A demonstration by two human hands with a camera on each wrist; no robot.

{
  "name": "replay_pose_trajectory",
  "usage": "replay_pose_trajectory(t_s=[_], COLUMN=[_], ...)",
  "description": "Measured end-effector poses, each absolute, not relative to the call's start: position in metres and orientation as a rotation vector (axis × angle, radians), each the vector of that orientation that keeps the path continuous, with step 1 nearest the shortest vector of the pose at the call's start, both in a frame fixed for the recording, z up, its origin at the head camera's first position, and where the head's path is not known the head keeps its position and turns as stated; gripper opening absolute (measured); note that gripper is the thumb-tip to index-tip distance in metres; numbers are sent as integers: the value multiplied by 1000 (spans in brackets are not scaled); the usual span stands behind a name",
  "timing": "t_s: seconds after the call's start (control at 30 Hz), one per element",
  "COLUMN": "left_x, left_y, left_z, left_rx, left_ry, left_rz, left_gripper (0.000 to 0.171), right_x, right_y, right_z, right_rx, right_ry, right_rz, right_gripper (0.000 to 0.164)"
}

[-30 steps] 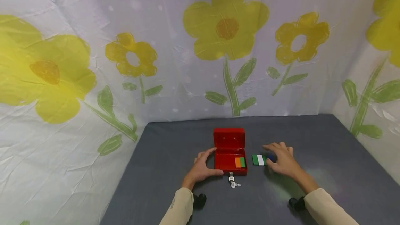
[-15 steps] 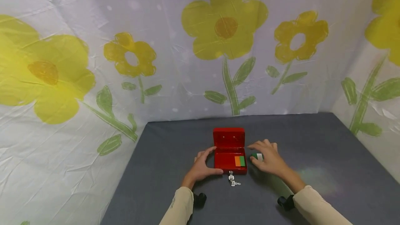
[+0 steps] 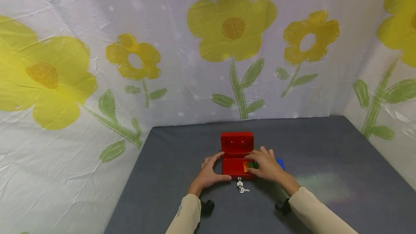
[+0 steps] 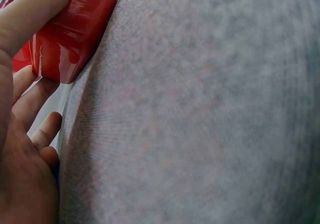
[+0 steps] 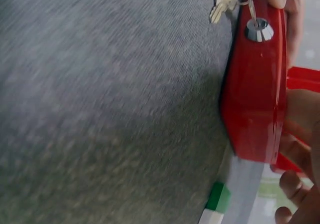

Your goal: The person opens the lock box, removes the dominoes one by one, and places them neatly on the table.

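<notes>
A red metal cash box (image 3: 230, 167) stands on the dark table with its lid up. My left hand (image 3: 207, 175) grips the box's left side, thumb at the front and fingers toward the back. My right hand (image 3: 267, 164) reaches over the right side of the box, thumb and fingers spread about an orange and green piece (image 3: 246, 167) lying inside. In the right wrist view, the walls and fingers hide any contact with that piece. A key sits in the front lock (image 5: 259, 30), with more keys (image 5: 223, 4) on a ring.
A blue piece (image 3: 280, 164) lies on the grey tabletop (image 3: 182, 147), right of the box. Near the box's right end, the right wrist view shows a green and white piece (image 5: 218, 198). A flowered cloth (image 3: 182, 100) hangs behind the table.
My right hand has moved left, from above the pieces on the table to the inside of the box. The blue piece shows again behind it. My left hand stays on the box.
</notes>
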State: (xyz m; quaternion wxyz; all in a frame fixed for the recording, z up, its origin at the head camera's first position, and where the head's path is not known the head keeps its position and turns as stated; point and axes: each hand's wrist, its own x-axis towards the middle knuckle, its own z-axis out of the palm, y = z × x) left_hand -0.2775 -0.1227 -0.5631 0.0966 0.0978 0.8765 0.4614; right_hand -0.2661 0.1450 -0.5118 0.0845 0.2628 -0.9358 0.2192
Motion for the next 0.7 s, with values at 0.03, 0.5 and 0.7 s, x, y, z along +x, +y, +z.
replay_pose_trajectory(t_s=[0.03,0.5,0.7], left_x=[-278,-279,-278], left_y=[-123,-122,-122], left_z=[-564,-566,-564], left_rx=[291,281,282], left_ry=[2597,2596,2599], left_rz=[1367,1365,1367], left_gripper=[95,96,96], right_x=[-267,-274,-279], right_y=[143,135,133], right_z=[-512,-517,-518], right_rx=[781,717,711], right_ry=[-2812,-2913,-2939], right_rz=[636,594,577], right_gripper=[39,38,39])
